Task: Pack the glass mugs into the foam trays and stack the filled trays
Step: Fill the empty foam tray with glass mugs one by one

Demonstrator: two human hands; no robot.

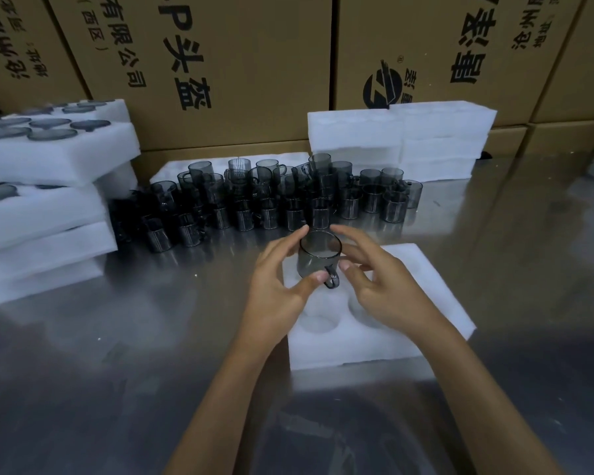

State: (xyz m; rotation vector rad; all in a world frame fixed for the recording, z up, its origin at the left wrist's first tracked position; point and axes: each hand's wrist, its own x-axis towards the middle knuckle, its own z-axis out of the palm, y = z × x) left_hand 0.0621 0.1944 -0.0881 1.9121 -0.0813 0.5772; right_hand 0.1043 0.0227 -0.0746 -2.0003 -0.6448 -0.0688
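Holding one smoky glass mug upright over the far end of the open foam tray, the person brackets it from both sides. The left hand pinches the mug wall, thumb near the handle and forefinger up at the rim. The right hand has its fingers spread and only lightly curved beside the mug; whether they touch the glass cannot be told.

To seat it well, in my judgement: centre the base over a round pocket, turn the handle toward the pocket's side notch if there is one, then lower straight down without tilting. Glass is hard and slick; a firm pinch matters.

The tray is soft white foam with shallow rounded wells, all visible ones vacant. Loose mugs, thin-walled and translucent grey, crowd the polished steel table beyond. Filled trays stand stacked at left.
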